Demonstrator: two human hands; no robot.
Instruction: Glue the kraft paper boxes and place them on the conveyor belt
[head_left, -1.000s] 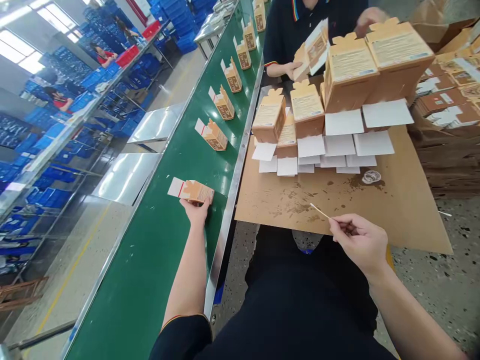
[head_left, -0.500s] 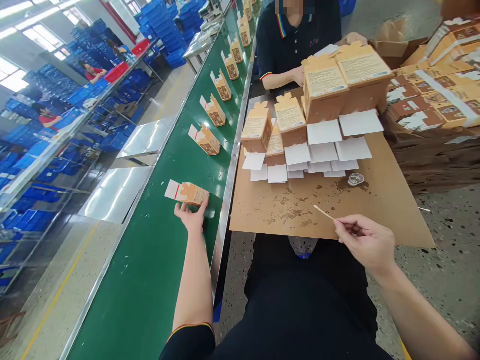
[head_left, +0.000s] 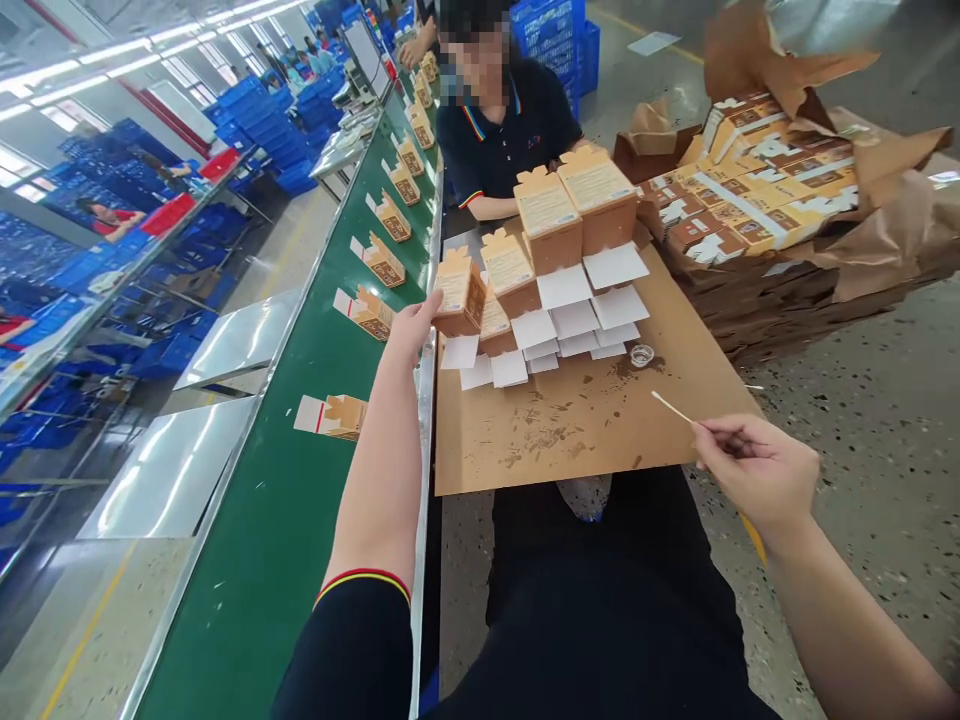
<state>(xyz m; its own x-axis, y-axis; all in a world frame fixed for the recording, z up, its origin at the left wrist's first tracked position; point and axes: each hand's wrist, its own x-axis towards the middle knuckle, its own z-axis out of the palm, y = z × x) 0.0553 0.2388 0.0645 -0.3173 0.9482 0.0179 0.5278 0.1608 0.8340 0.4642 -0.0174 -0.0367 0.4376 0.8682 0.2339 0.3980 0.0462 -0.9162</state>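
My left hand [head_left: 415,325] is at the left edge of a small carton [head_left: 459,285] in the stack on the cardboard-topped table. It reaches or touches the carton's side; its fingers are mostly hidden, so a grip cannot be made out. Several brown and yellow cartons stand there with white flaps [head_left: 563,287] sticking out toward me. My right hand [head_left: 757,465] pinches a cotton swab [head_left: 673,406] over the table's right edge. Near the stack lies a small clear round dish [head_left: 641,356] on the wet-spotted cardboard [head_left: 577,440].
On my left runs a green conveyor belt [head_left: 247,560] carrying a row of cartons, the nearest one [head_left: 330,416] partly behind my forearm. A co-worker [head_left: 510,130] sits across the table. To the right is a big paper-lined pile of flat cartons [head_left: 757,190]. Blue crates [head_left: 551,45] stand behind.
My left hand has let go of the carton on the belt and moved up and right to the stack. The view has shifted; my right hand still holds the swab.
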